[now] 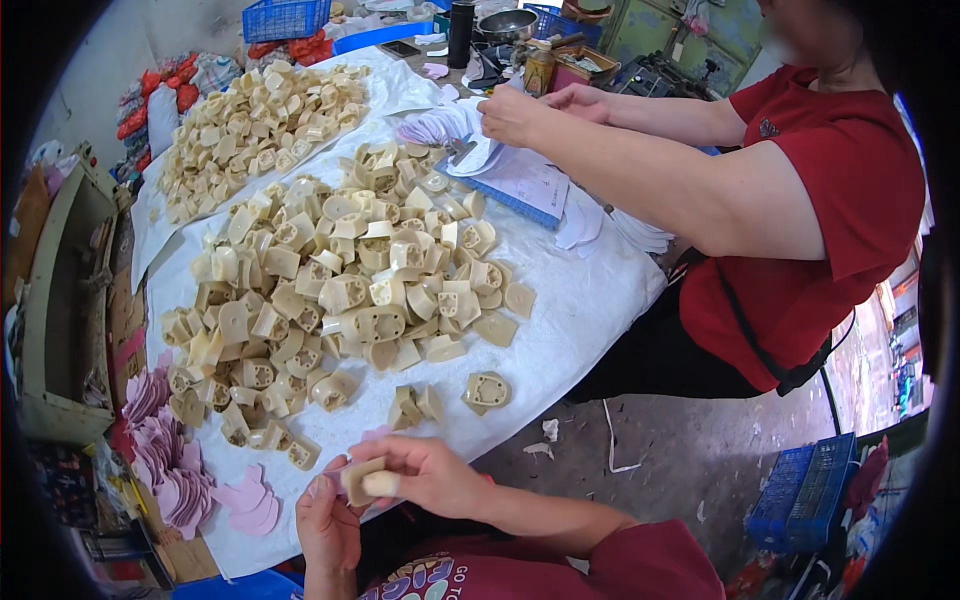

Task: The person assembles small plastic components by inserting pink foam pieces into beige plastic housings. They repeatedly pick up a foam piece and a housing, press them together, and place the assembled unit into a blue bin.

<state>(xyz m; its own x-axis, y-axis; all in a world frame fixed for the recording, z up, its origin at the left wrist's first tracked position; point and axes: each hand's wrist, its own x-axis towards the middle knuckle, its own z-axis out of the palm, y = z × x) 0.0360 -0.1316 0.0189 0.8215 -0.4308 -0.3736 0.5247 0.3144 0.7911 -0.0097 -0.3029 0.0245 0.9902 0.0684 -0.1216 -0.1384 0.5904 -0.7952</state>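
My right hand is closed around a beige plastic shoe heel in front of me, at the table's near edge. Against the heel's left side is a thin pink cut piece, pinched by the fingers of my left hand. Just beyond my hands lie a few loose heels on the white sheet. Farther off, a large heap of the same beige heels covers the middle. Stacks of pink cut pieces lie to the left, with a smaller fan of them nearer my left hand.
A co-worker in a red shirt stands across at the right, hands above white pieces and a blue-edged board. Another heel heap lies at the far left. Blue crates stand on the floor at right; a metal cabinet is left.
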